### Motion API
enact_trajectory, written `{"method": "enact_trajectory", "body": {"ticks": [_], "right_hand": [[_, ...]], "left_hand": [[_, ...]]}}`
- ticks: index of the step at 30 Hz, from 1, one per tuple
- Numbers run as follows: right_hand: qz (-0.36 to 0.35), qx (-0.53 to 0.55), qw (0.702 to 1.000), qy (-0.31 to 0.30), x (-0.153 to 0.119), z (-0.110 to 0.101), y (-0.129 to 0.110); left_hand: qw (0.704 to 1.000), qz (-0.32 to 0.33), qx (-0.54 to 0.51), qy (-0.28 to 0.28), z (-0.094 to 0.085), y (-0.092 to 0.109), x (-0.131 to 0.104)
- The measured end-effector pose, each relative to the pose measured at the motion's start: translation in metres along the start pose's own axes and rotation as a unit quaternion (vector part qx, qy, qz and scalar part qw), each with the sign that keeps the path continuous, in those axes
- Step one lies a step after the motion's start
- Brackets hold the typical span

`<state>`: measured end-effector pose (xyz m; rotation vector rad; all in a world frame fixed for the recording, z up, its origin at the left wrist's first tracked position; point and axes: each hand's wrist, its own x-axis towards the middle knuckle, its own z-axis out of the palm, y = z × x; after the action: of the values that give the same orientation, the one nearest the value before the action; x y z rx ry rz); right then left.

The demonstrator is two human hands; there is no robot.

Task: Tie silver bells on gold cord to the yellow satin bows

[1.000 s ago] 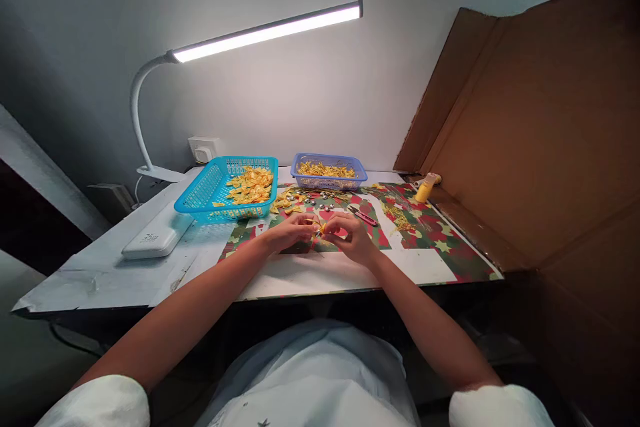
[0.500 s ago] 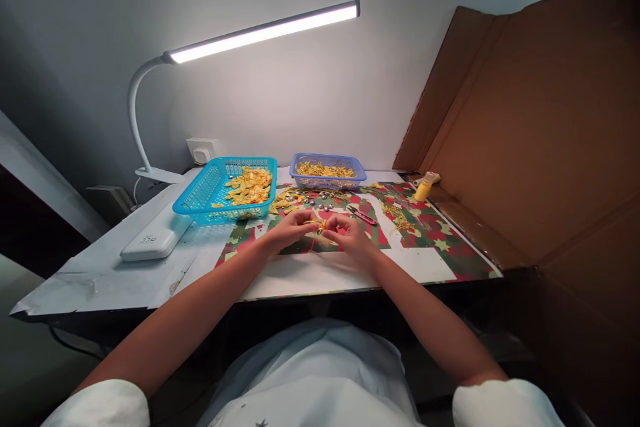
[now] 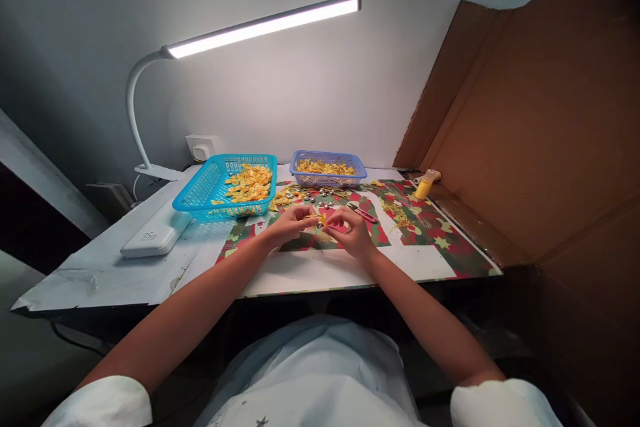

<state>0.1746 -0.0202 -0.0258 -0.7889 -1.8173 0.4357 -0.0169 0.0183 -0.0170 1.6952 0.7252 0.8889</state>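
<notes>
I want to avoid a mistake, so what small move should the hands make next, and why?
Perhaps steady the small yellow piece with the left hand and adjust it only slightly with the right hand: the fingertips of both hands lie close about it, and the right one's grip is unclear.

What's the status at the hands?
Left hand and right hand together at small yellow piece. Red-handled snips just beyond right hand. Grip details too small to tell.
</notes>
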Motion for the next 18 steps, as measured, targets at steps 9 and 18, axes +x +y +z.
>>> {"method": "enact_trajectory", "body": {"ticks": [9,18], "right_hand": [[-0.143,-0.344,0.918,-0.133,-0.001,-0.014,0.005],[-0.160,-0.390,0.896,-0.139,-0.003,-0.010,0.004]], "left_hand": [[0.999,-0.046,0.002,-0.012,0.001,0.001,-0.001],[0.999,-0.049,-0.006,0.002,0.004,-0.005,0.002]]}}
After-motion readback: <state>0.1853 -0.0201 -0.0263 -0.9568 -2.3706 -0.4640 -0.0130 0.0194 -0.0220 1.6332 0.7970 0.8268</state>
